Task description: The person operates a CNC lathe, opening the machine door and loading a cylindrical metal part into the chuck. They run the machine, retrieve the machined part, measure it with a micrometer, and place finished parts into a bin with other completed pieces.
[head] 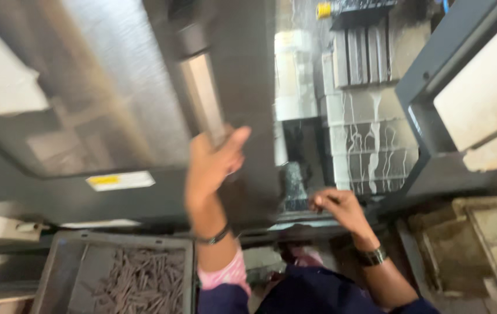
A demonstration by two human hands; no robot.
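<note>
Far to the left of your left hand, and lower, a grey plastic crate (56, 273) stands with a heap of dark, thin metal pieces (138, 285) inside it. Above the crate, still to the left of that hand, a yellow and white label (120, 181) sits on the lower edge of the large grey machine door (114, 99).

Your left hand (210, 166) is raised in front of you, the forearm going straight up from a pink sleeve (224, 276), with a dark band (214, 237) around the wrist. The hand is grasping the long metal door handle (202, 99): the palm lies against its lower end, the fingers wrap behind it, and the thumb points up and to the right. The picture is blurred here, so I cannot tell how firm the grip is.

Just to the right of this hand the door ends, and the wet inside of the machine shows, with a dark round part (295, 183) between your two hands.

Your right hand (335, 206) is lower, the arm bent and coming from the bottom right, with a black wristwatch (371, 256) on it. Its fingers are curled together, pinched near the dark part; whether they hold something I cannot tell. Further right of it a light panel (481, 99) stands in a dark frame.
</note>
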